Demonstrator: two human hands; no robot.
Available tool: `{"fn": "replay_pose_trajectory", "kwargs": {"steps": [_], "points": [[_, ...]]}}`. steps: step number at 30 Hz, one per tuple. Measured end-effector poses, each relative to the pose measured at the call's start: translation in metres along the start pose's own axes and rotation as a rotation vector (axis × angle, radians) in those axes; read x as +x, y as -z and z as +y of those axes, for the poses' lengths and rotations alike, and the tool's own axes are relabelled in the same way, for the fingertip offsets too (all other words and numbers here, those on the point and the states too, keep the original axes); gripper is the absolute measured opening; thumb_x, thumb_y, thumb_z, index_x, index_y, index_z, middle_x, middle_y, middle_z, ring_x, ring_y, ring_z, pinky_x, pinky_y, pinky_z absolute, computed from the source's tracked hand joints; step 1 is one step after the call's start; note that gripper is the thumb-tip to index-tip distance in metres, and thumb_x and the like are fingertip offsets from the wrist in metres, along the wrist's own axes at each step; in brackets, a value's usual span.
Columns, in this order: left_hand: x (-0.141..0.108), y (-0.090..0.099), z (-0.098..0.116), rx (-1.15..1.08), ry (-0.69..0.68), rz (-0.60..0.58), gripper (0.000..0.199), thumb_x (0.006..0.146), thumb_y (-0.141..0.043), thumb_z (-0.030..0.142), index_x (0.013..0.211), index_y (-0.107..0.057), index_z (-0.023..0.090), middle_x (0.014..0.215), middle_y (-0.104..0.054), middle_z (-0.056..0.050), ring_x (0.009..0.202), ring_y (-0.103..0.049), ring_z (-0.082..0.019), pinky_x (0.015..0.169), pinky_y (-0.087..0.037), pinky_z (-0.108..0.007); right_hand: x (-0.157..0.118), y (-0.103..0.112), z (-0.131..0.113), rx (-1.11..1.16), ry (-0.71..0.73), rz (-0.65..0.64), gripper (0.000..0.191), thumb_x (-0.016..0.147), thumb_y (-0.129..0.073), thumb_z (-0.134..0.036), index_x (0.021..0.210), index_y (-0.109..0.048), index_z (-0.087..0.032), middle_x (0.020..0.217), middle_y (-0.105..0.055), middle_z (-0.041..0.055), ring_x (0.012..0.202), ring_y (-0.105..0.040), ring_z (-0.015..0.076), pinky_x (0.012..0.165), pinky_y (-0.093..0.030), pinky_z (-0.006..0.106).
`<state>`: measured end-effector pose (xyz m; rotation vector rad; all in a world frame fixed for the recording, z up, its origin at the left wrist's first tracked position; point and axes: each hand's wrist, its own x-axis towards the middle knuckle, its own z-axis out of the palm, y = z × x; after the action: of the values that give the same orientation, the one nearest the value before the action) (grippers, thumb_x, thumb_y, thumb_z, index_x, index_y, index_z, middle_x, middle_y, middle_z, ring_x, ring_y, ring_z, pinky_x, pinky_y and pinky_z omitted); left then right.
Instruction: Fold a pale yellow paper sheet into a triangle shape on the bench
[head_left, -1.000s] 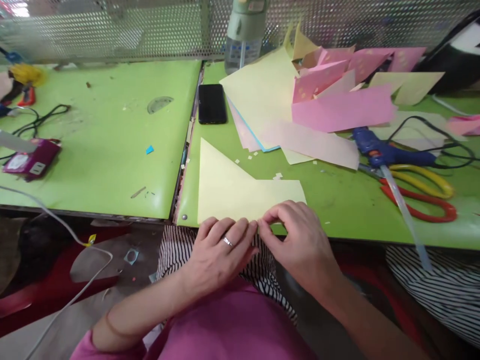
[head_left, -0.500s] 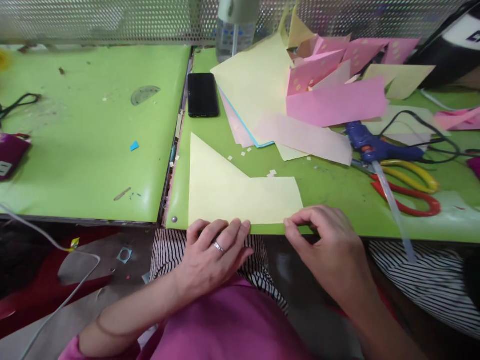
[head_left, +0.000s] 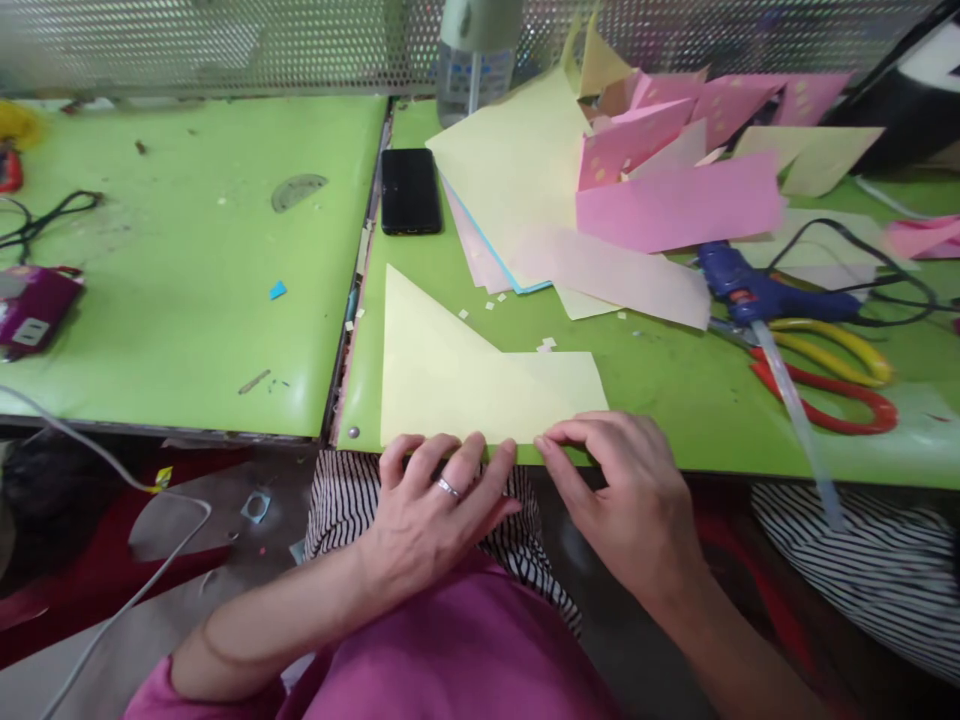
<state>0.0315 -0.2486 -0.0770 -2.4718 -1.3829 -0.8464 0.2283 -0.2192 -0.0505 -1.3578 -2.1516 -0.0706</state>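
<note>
A pale yellow sheet of paper (head_left: 465, 385) lies flat at the front edge of the green table, tall on its left side and lower on its right. Along its near edge rest the fingertips of my left hand (head_left: 442, 490), spread a little apart, with a ring on one finger. My right hand (head_left: 630, 490) pinches that same edge further right, between thumb and forefinger. Tiny paper scraps (head_left: 547, 344) lie just beyond the sheet.
Loose yellow and pink papers (head_left: 517, 170) and folded pink pieces (head_left: 675, 210) cover the back right. Nearby lie a black phone (head_left: 411, 190), a blue glue gun (head_left: 765, 290) and red-and-yellow-handled scissors (head_left: 832, 385). Behind stands a bottle (head_left: 476, 60); a gap (head_left: 352, 290) divides the tables.
My right hand has moved left along the paper's near edge, closer to my left hand. The left fingers have spread slightly. The view has shifted a little.
</note>
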Motion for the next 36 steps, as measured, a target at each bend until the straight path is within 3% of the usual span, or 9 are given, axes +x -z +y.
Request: {"fn": "replay_pose_trajectory", "kwargs": {"steps": [4,10,19,31,34,36], "points": [[0.001,0.0,-0.002,0.033,0.001,-0.008,0.038,0.093,-0.063,0.046,0.123,-0.069,0.022,0.114,-0.071,-0.005,0.105,-0.055,-0.023,0.1,-0.035,-0.04,0.003,-0.005,-0.002,0.021,-0.013,0.006,0.012,0.091,-0.062,-0.02,0.082,-0.055,-0.022,0.075,-0.064,0.0048,0.073,-0.06,0.0238,0.07,-0.045,0.039],[-0.013,0.002,-0.02,0.116,-0.034,0.039,0.043,0.091,-0.063,0.053,0.125,-0.069,0.028,0.123,-0.071,-0.001,0.11,-0.053,-0.023,0.102,-0.034,-0.039,0.003,-0.008,0.004,0.01,-0.005,-0.004,0.014,0.092,-0.059,-0.026,0.081,-0.051,-0.026,0.074,-0.063,0.0043,0.071,-0.058,0.0254,0.069,-0.044,0.04],[-0.034,0.017,-0.044,0.174,0.037,0.13,0.036,0.09,-0.066,0.05,0.117,-0.072,0.027,0.109,-0.074,-0.004,0.105,-0.055,-0.024,0.096,-0.037,-0.038,0.004,-0.007,0.003,0.003,-0.002,-0.003,0.014,0.092,-0.058,-0.025,0.081,-0.051,-0.026,0.074,-0.063,0.0035,0.071,-0.059,0.0239,0.069,-0.044,0.039],[-0.054,0.028,-0.047,0.129,0.165,0.171,0.043,0.091,-0.064,0.049,0.122,-0.069,0.021,0.11,-0.07,-0.01,0.105,-0.056,-0.026,0.097,-0.038,-0.042,0.004,-0.007,0.0,-0.007,-0.003,0.007,0.014,0.092,-0.059,-0.023,0.081,-0.05,-0.026,0.073,-0.063,0.0045,0.069,-0.058,0.0244,0.068,-0.043,0.04],[-0.049,0.026,-0.039,0.1,0.121,0.189,0.046,0.091,-0.065,0.048,0.129,-0.066,0.022,0.112,-0.071,-0.009,0.11,-0.056,-0.025,0.106,-0.036,-0.043,0.005,-0.007,0.001,-0.011,0.001,-0.005,0.014,0.092,-0.059,-0.024,0.082,-0.05,-0.027,0.074,-0.063,0.005,0.069,-0.058,0.0248,0.068,-0.044,0.04],[-0.041,0.022,-0.033,0.098,0.062,0.129,0.052,0.092,-0.062,0.051,0.136,-0.062,0.023,0.12,-0.071,-0.007,0.122,-0.054,-0.027,0.115,-0.03,-0.045,0.006,-0.007,0.001,-0.019,0.017,0.003,0.014,0.092,-0.058,-0.024,0.082,-0.05,-0.027,0.073,-0.063,0.0049,0.068,-0.057,0.0247,0.067,-0.044,0.04]]}}
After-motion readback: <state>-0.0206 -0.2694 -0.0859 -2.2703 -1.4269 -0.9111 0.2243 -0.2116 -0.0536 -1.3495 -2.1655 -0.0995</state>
